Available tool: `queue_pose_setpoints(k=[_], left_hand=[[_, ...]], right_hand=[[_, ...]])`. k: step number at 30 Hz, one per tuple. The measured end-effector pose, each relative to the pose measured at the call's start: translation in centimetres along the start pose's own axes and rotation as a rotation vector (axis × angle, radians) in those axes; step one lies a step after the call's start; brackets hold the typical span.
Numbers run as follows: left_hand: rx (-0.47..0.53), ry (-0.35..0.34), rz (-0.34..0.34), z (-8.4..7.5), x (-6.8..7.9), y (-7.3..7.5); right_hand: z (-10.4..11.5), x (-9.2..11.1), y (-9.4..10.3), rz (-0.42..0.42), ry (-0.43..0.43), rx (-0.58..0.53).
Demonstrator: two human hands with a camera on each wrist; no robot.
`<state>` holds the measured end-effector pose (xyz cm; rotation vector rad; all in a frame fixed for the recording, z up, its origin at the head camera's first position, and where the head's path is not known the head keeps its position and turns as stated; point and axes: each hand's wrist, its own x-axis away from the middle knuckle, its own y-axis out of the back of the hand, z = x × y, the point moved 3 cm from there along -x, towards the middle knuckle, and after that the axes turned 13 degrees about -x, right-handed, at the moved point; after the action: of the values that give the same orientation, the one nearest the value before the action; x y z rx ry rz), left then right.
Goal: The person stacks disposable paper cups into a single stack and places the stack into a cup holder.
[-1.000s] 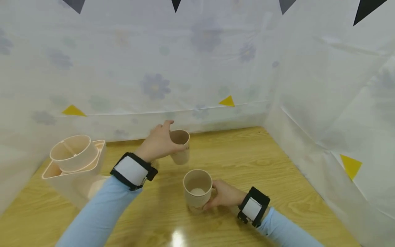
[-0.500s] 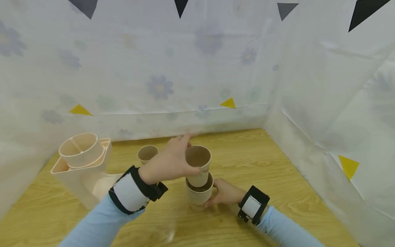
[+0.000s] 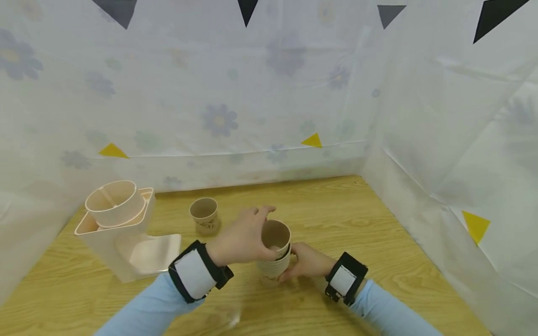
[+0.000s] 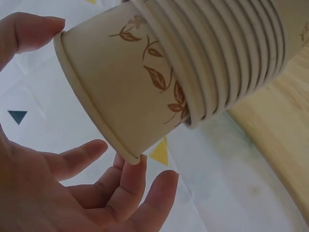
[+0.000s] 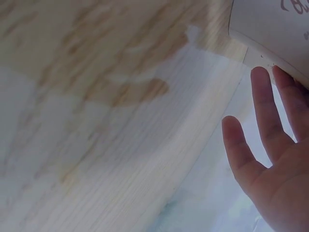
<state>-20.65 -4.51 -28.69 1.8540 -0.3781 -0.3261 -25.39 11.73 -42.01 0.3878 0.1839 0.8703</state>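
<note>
A paper cup point(image 3: 275, 235) stands partly inside the mouth of a stack of paper cups point(image 3: 272, 269) on the table. In the head view my left hand point(image 3: 241, 238) holds that upper cup near its rim. The left wrist view shows brown leaf prints on the cup point(image 4: 120, 82), its lower part sunk in the stack's rims point(image 4: 231, 53). There the thumb and some fingertips touch its rim. My right hand point(image 3: 311, 262) grips the stack low on its right side. In the right wrist view only part of the stack's printed side point(image 5: 275, 29) is visible beside the fingers.
Another paper cup point(image 3: 204, 217) stands upright behind my left hand. Left of it is a cream plastic stand point(image 3: 115, 247) with a round ring on top and a flat base. White sheets hang behind and to the right of the wooden table point(image 3: 336, 219).
My left hand has brought a cup from the back of the table toward me and right, then lowered it into the stack. My right hand has stayed on the stack.
</note>
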Motion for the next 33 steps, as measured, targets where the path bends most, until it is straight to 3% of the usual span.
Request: queue_pose_setpoints(k=[11,14,18,21,23,27,33], left_hand=[[0.024,-0.036,0.048,0.6,0.0,-1.5],[0.045,-0.006,0.051,1.2,0.1,-1.5],[-0.017,0.16,-0.044,4.2,-0.6,-0.6],[-0.135,0.322,-0.161,8.1,-1.4,0.0],[-0.191,0.41,-0.202,10.7,-1.8,-0.3],[-0.198,0.534,-0.19,14.3,-2.3,-1.6],[-0.132,0.657,-0.134,16.3,-3.0,-2.7]], right_hand=[[-0.5,-0.3,-0.1,0.007,0.02,-0.018],[-0.5,-0.3,-0.1,-0.001,0.027,-0.007],[-0.6,-0.4,0.0,-0.024,0.042,0.007],[-0.7,-0.4,0.2,-0.049,0.035,0.022],[-0.7,-0.4,0.2,-0.054,0.027,0.031],[-0.8,-0.3,0.2,-0.043,0.021,0.028],[-0.6,-0.1,0.1,-0.039,0.03,0.014]])
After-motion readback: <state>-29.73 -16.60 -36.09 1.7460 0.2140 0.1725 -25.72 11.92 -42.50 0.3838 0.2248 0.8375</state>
